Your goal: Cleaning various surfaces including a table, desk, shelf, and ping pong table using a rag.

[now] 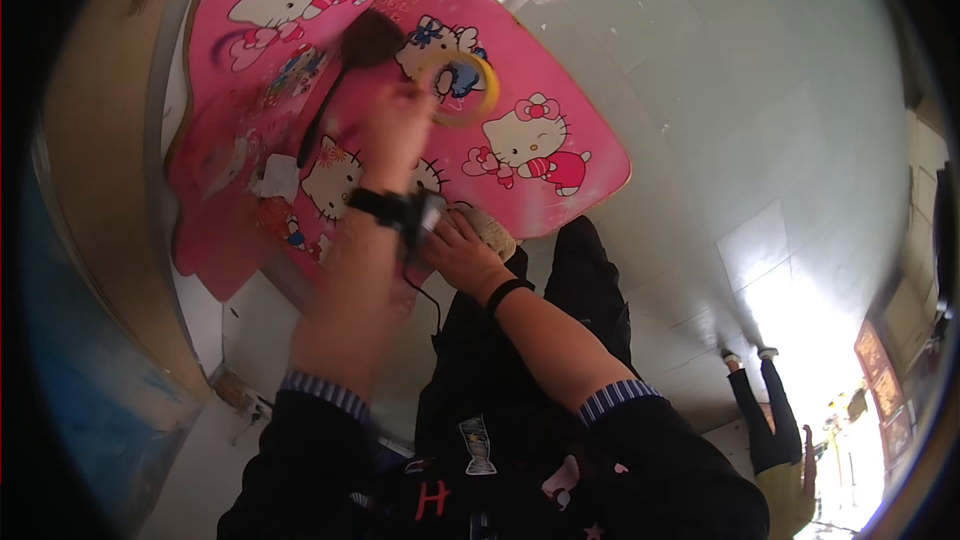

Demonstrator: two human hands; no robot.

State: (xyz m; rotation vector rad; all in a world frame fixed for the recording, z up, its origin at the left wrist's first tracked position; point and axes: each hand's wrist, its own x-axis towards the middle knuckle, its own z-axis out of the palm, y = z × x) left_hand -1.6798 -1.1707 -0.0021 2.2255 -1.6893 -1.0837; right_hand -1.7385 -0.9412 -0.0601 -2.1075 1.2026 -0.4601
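My left hand (401, 116), blurred, is raised over a pink table with printed cartoon cats (600, 146). A yellow ring-shaped thing (487, 90), perhaps a roll of tape, shows at its fingertips; whether the fingers grip it I cannot tell for sure. My right hand (465, 251) lies with its fingers on a beige folded cloth (491, 234) at the table's near edge. A dark, long-handled utensil (371, 37) lies on the table to the left of my left hand. A small white piece (280, 178), perhaps paper, lies nearer me.
A black device on a strap (401, 214) sits at my left wrist, with a thin cable hanging down. The table meets a wall on the left. A person (776, 420) stands on the tiled floor at the lower right, near a bright doorway.
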